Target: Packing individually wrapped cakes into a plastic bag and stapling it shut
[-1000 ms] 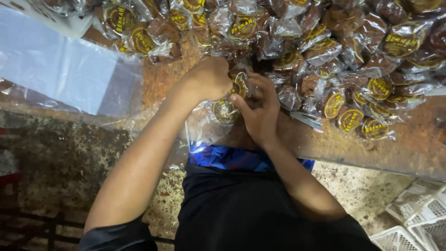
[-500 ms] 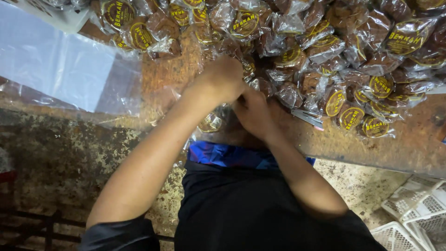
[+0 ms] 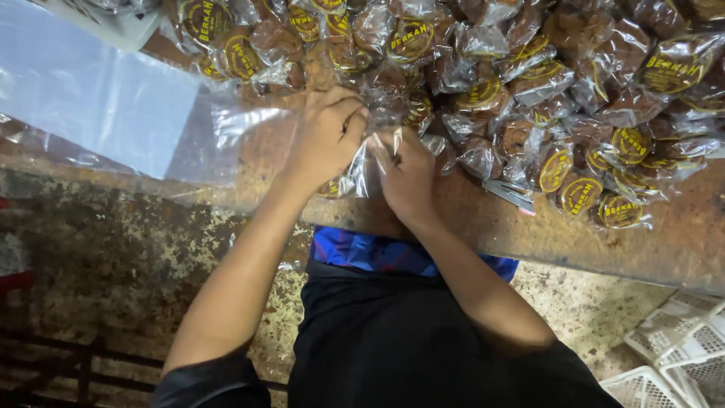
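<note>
While both hands pinch it, clear plastic bag (image 3: 361,168) between left hand (image 3: 325,136) and right hand (image 3: 408,174), each grip closed.

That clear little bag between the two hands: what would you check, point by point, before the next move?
1. Both hands on the clear bag: ok; left hand and right hand pinch it.
2. Bag over the wooden table, not the floor: ok.
3. What is in the bag: cannot tell, the hands hide it.
4. Bag's mouth closed: cannot tell.
5. Pile of wrapped brown sweets within arm's reach: ok.
6. Stack of clear plastic sheets lying flat at left: ok.
</note>
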